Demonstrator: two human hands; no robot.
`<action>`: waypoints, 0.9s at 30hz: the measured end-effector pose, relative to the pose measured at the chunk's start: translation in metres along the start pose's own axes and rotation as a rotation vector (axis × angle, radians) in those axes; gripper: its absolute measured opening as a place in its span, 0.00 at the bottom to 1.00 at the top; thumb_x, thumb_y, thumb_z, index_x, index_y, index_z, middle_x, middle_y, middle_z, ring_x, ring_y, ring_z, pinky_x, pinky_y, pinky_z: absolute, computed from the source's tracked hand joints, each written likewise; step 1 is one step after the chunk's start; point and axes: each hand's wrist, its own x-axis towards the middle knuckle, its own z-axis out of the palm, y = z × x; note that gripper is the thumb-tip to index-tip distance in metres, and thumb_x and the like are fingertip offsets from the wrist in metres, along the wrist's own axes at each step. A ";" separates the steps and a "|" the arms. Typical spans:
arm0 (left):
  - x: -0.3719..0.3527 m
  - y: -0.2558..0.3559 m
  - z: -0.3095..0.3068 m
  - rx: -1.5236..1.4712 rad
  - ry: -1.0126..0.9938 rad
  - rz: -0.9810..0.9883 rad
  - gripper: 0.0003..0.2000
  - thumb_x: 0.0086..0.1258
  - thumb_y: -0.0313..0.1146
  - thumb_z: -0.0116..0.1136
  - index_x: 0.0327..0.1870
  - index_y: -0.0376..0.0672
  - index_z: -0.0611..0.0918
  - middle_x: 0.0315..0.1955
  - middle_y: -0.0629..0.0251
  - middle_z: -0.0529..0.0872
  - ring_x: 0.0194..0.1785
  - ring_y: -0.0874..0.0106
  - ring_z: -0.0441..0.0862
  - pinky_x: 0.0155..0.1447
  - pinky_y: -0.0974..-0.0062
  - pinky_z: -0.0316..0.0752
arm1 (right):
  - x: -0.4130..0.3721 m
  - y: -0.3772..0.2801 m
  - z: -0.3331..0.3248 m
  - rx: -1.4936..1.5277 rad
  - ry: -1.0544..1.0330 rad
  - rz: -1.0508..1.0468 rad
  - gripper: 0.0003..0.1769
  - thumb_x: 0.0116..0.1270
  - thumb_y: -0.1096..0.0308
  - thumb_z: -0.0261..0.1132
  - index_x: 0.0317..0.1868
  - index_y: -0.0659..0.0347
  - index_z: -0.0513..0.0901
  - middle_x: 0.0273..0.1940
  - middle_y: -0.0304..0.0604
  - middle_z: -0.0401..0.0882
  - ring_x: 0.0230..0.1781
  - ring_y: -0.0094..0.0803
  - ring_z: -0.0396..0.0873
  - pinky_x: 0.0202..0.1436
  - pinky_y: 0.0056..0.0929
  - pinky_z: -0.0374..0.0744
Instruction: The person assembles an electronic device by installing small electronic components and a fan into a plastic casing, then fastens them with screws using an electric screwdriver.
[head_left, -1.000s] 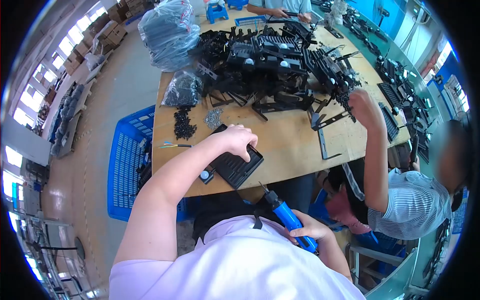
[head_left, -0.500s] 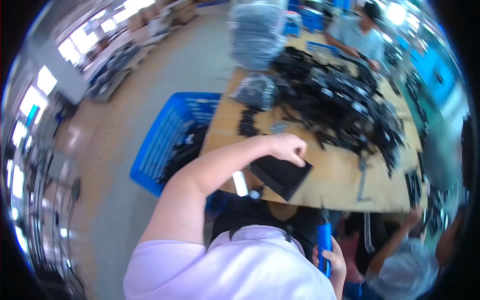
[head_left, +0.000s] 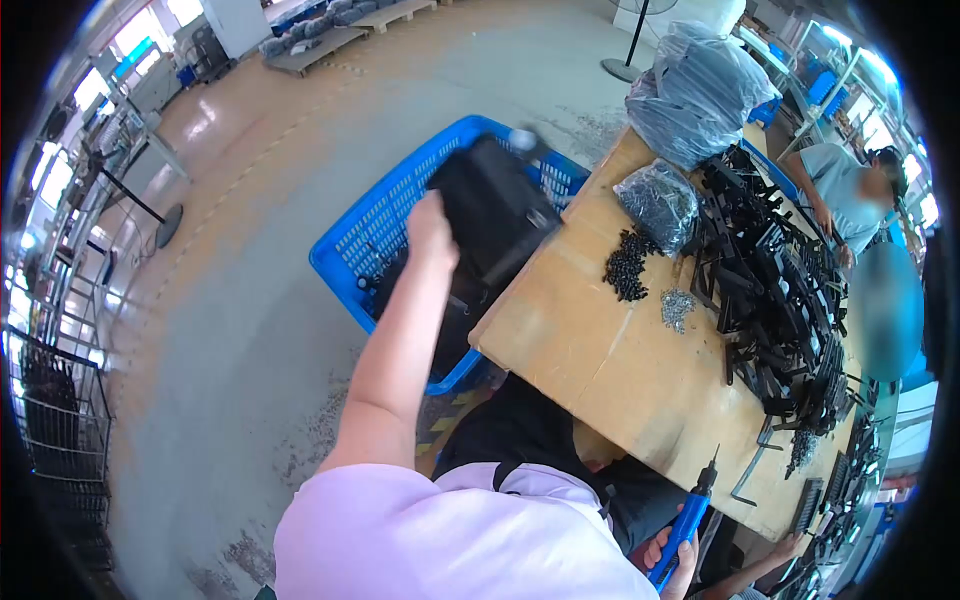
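My left hand is closed on the near edge of a black rectangular part, broad and box-like, with a pale round piece at its far end. That part hangs over a blue plastic basket, and whether it touches the dark things inside cannot be made out. Low in the view, my right hand is wrapped around a blue electric screwdriver, its thin bit pointing up beside the table's front edge.
The wooden table bears black screws, silver screws, a bag of dark pieces and a heap of black brackets. A bent metal rod lies near the edge. Co-workers sit at the far and right sides.
My left hand has swung left from the table to the basket, carrying the black part. The view has turned left. The screwdriver stays in my right hand.
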 end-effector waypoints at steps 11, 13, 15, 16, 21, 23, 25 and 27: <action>0.171 -0.121 -0.104 -0.050 0.532 -0.287 0.21 0.77 0.37 0.52 0.66 0.37 0.72 0.62 0.52 0.78 0.60 0.51 0.81 0.58 0.46 0.82 | 0.004 0.004 0.012 0.023 -0.006 0.017 0.46 0.65 0.54 0.75 0.76 0.54 0.58 0.36 0.49 0.76 0.26 0.39 0.78 0.27 0.39 0.77; 0.186 -0.144 -0.097 -0.115 0.584 -0.319 0.23 0.78 0.39 0.54 0.68 0.38 0.71 0.65 0.53 0.76 0.62 0.50 0.80 0.61 0.45 0.81 | 0.006 0.003 0.019 0.034 0.020 0.033 0.46 0.64 0.54 0.75 0.76 0.54 0.59 0.36 0.49 0.76 0.26 0.39 0.78 0.28 0.38 0.77; 0.200 -0.170 -0.100 -0.110 0.381 -0.284 0.23 0.79 0.41 0.53 0.68 0.38 0.70 0.65 0.50 0.75 0.63 0.47 0.79 0.61 0.44 0.80 | 0.005 0.004 0.020 0.046 0.046 0.055 0.46 0.64 0.55 0.75 0.75 0.55 0.60 0.36 0.49 0.76 0.26 0.39 0.78 0.29 0.38 0.77; 0.210 -0.186 -0.104 -0.096 0.240 -0.241 0.22 0.80 0.42 0.51 0.66 0.37 0.70 0.65 0.48 0.75 0.63 0.45 0.79 0.61 0.42 0.80 | 0.002 0.004 0.021 0.053 0.071 0.068 0.46 0.64 0.55 0.75 0.75 0.55 0.60 0.36 0.49 0.76 0.27 0.39 0.78 0.29 0.38 0.77; 0.194 -0.181 -0.085 0.590 -0.113 -0.640 0.28 0.81 0.48 0.41 0.70 0.34 0.70 0.59 0.52 0.85 0.55 0.54 0.84 0.57 0.59 0.81 | -0.001 -0.021 0.065 0.081 0.161 0.157 0.40 0.59 0.56 0.78 0.64 0.62 0.65 0.40 0.49 0.77 0.35 0.39 0.80 0.37 0.36 0.80; 0.191 -0.171 -0.062 0.631 -0.153 -0.545 0.19 0.79 0.42 0.46 0.61 0.40 0.78 0.50 0.58 0.88 0.44 0.61 0.85 0.48 0.62 0.82 | 0.006 -0.019 0.057 0.062 0.125 0.164 0.41 0.59 0.54 0.79 0.63 0.62 0.65 0.41 0.49 0.77 0.37 0.39 0.81 0.38 0.36 0.81; 0.182 -0.154 -0.030 0.630 -0.216 -0.333 0.14 0.77 0.38 0.49 0.56 0.45 0.82 0.44 0.63 0.88 0.39 0.66 0.84 0.44 0.64 0.81 | 0.017 -0.013 0.039 0.028 0.085 0.168 0.42 0.59 0.52 0.79 0.63 0.62 0.65 0.42 0.49 0.77 0.38 0.39 0.81 0.39 0.36 0.82; 0.158 -0.133 0.016 0.561 -0.302 -0.128 0.11 0.75 0.34 0.53 0.54 0.47 0.82 0.38 0.68 0.86 0.35 0.72 0.82 0.40 0.70 0.80 | 0.032 -0.014 0.028 -0.007 0.108 0.159 0.43 0.58 0.50 0.80 0.63 0.62 0.65 0.43 0.49 0.77 0.38 0.38 0.81 0.39 0.36 0.82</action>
